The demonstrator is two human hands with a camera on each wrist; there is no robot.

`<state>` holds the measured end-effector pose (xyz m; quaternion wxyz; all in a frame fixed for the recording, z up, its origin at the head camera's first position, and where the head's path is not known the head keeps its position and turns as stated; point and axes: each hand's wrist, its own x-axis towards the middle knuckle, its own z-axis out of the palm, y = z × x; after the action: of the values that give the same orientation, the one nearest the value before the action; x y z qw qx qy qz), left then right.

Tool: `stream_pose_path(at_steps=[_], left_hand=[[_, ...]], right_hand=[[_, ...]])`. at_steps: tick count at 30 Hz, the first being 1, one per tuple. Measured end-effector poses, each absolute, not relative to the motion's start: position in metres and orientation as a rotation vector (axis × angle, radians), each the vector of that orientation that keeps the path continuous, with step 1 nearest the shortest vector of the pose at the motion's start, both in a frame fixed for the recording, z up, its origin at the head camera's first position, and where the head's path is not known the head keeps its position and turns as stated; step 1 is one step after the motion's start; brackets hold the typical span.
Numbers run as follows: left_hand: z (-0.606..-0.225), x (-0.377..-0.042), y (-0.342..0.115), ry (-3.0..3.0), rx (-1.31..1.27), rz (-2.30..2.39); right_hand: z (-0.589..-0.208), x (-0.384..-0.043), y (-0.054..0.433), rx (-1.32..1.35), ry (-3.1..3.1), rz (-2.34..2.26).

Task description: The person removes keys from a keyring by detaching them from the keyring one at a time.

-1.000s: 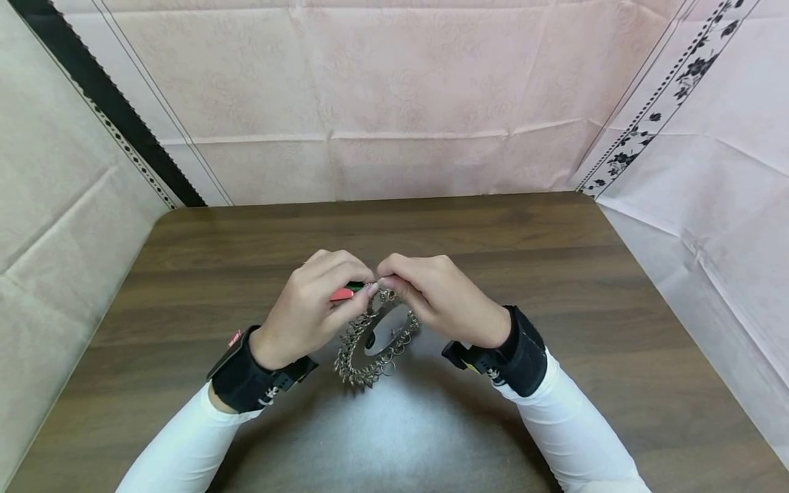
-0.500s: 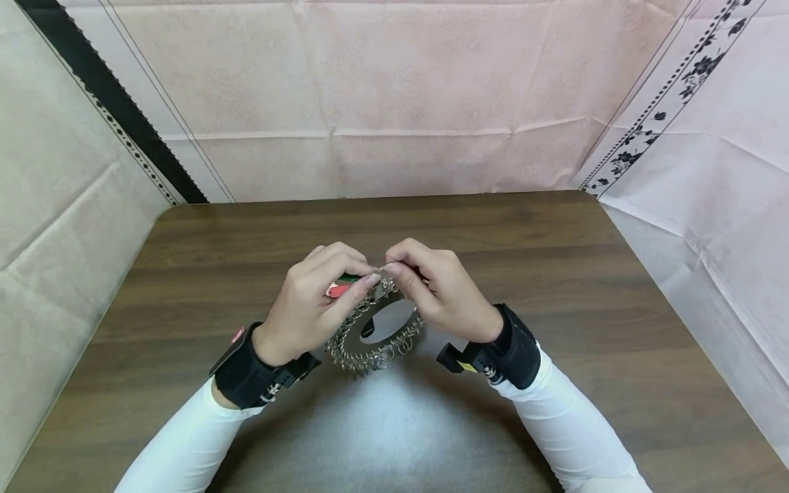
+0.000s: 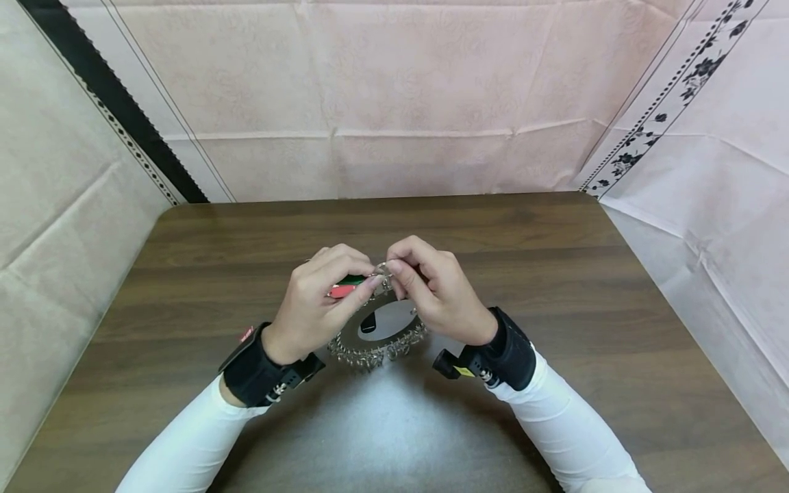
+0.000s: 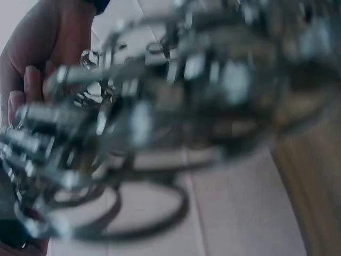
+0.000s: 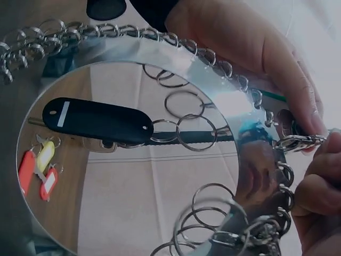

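Observation:
A large flat metal ring (image 3: 348,337), its edge lined with several small split rings and clasps, hangs tilted beneath both hands. My left hand (image 3: 320,291) pinches a small metal clasp (image 5: 298,141) at the ring's edge. Below its fingers show a red key tag (image 3: 341,291) and a green key tag (image 3: 351,279). My right hand (image 3: 431,284) pinches a small split ring (image 3: 382,268) close to the left fingertips. A black key tag (image 5: 98,120) shows inside the large ring's outline. In the left wrist view, blurred split rings (image 4: 154,213) hide most of the left hand.
Inside the large ring's outline in the right wrist view are a yellow key tag (image 5: 45,156) and red key tags (image 5: 49,184). A brown wooden table (image 3: 524,260) lies below. Pale cloth walls (image 3: 394,103) stand along its back and sides.
The large ring has swung so its round face shows more. My right hand rose slightly and moved away from the left fingertips, and a small split ring now shows between them.

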<state>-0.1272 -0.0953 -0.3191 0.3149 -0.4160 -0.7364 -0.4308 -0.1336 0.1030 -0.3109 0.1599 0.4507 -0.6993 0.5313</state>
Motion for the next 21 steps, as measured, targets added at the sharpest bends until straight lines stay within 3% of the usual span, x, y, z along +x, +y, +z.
stream_pose_path(at_steps=[11,21], left_hand=[[-0.317,-0.127,-0.098,-1.935,-1.053,-1.076],[-0.306,-0.123,-0.105,-1.994,-1.158,-0.713]], right_hand=[[-0.306,-0.134,0.106,1.346,-2.053,1.395],[-0.297,-0.129,0.111,1.378,-2.185,1.086]])
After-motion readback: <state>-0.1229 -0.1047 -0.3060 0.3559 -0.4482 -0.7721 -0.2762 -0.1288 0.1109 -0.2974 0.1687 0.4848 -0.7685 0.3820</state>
